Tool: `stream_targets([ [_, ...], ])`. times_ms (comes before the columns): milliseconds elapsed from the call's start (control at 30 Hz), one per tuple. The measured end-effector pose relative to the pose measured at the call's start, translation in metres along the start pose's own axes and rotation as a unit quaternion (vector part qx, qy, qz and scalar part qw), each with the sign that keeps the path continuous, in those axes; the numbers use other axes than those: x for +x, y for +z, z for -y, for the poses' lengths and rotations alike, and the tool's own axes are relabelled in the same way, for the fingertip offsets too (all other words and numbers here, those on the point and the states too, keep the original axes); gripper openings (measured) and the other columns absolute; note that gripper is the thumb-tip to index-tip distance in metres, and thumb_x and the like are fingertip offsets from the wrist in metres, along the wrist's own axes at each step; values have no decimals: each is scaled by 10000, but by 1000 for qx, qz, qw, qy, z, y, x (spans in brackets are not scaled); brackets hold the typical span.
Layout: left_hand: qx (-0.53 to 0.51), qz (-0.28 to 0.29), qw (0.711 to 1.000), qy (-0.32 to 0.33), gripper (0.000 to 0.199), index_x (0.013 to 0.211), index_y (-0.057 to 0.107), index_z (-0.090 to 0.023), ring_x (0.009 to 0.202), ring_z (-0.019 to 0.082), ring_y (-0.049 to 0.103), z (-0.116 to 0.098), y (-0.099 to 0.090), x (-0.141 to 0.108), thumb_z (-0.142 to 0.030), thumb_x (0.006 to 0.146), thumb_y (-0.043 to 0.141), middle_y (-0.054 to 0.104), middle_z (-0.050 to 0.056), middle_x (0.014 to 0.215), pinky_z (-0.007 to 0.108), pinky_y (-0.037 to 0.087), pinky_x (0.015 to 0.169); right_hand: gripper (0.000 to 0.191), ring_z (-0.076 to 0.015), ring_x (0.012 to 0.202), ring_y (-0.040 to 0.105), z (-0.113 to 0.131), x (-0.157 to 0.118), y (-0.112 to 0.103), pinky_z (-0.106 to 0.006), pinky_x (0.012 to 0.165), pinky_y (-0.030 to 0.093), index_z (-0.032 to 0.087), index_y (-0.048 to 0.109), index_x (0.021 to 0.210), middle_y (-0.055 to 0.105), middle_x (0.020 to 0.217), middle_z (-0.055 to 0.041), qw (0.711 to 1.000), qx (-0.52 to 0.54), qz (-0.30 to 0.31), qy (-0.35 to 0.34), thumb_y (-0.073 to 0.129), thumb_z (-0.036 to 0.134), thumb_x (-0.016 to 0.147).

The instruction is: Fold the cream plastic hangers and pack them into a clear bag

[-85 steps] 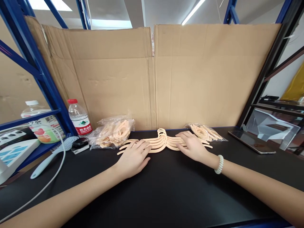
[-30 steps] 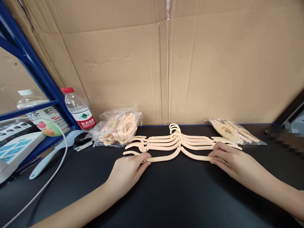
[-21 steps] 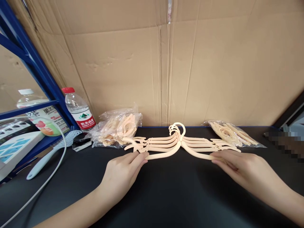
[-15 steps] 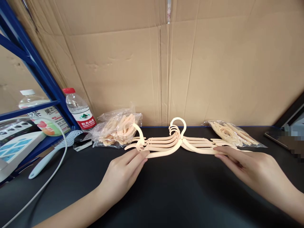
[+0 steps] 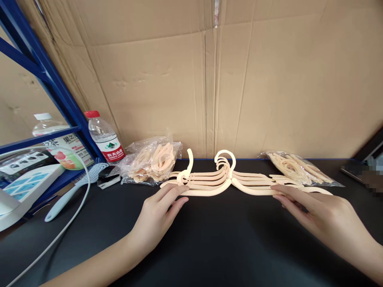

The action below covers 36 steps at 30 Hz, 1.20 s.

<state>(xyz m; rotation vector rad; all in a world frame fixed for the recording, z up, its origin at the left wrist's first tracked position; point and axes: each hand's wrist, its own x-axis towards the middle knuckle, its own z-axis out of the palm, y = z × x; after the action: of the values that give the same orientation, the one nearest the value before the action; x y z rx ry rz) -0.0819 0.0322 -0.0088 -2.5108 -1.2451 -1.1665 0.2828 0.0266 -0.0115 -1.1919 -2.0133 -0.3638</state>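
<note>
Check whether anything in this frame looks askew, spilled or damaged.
One thing looks askew: the nearest hanger has its left end piece sticking up near the left hand, while its right end piece points outward. No spill or breakage is visible.

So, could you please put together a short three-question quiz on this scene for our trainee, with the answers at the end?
1. True or false: the right hand holds the front hanger.
2. Multiple choice: what colour is the cap of the bottle in front of the cardboard? A) blue B) red C) black
3. Short answer: which is nearer that bottle, the left bag or the right bag?

Key: 1. True. 2. B. 3. The left bag.
</note>
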Motion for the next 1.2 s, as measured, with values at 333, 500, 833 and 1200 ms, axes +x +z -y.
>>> stream_targets([
  [333,-64,-15,997,-44,327,1278,561,-244,728,117,673,-1,1,-2,-236,951,549,692,20,978,211,592,689,169,-247,878,717,2,5,0,-357,770,553,266,686,960,753,944,-26,998,-45,-14,-39,533,335,936],
  [500,-95,-5,993,-70,360,1313,538,-266,721,107,684,0,0,-2,-198,959,522,675,9,965,200,590,688,130,-228,929,691,5,5,0,-359,857,552,273,675,983,710,963,-37,999,12,-2,-37,558,290,927],
  [833,-118,-20,991,-52,300,1225,621,-267,699,104,684,-5,-5,0,-173,960,515,673,16,976,196,583,680,130,-256,1085,664,4,8,3,-396,948,554,277,707,938,703,1098,-43,996,70,-43,-16,583,243,913],
  [1200,-295,-22,939,-173,190,1085,680,-220,733,143,700,-16,-8,8,-281,921,604,667,39,974,250,631,710,232,-212,968,702,12,10,-1,-348,901,563,296,696,1110,745,1040,-21,986,166,29,11,590,228,915],
])
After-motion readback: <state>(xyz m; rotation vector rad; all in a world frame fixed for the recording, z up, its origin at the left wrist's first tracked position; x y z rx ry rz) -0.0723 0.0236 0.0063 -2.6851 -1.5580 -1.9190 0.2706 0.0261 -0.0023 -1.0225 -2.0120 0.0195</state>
